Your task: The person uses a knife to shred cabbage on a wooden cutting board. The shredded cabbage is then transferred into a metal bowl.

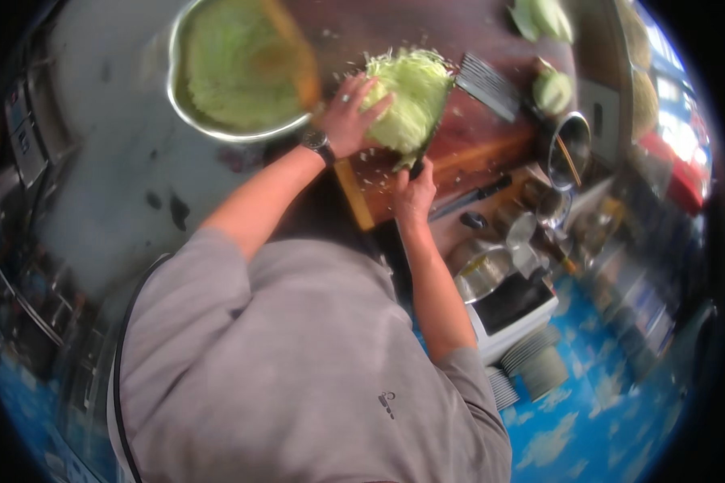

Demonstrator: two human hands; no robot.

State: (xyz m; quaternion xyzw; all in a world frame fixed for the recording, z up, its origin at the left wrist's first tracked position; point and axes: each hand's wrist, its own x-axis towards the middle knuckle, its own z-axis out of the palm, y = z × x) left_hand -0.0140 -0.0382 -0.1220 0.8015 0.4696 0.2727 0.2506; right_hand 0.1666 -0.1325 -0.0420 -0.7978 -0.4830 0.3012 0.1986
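Observation:
My left hand point(351, 121) wears a ring and a watch. Its spread fingers press on the left side of a mound of pale green cabbage point(408, 102), cut into fine shreds along its far edge. In my right hand point(415, 190) is the handle of a kitchen knife, and its dark blade point(437, 121) runs along the right side of the cabbage. Both rest over a reddish-brown wooden cutting board point(393, 187) strewn with shreds. Left of the board a metal bowl point(241, 135) holds a lot of shredded cabbage.
A grey slotted implement point(489, 86) lies right of the cabbage. Cabbage pieces point(551, 90) sit at the board's far right. Below the board are a second knife point(471, 196), a metal pot point(483, 271) and stacked plates point(534, 362). A pale worktop point(127, 139) extends to the left.

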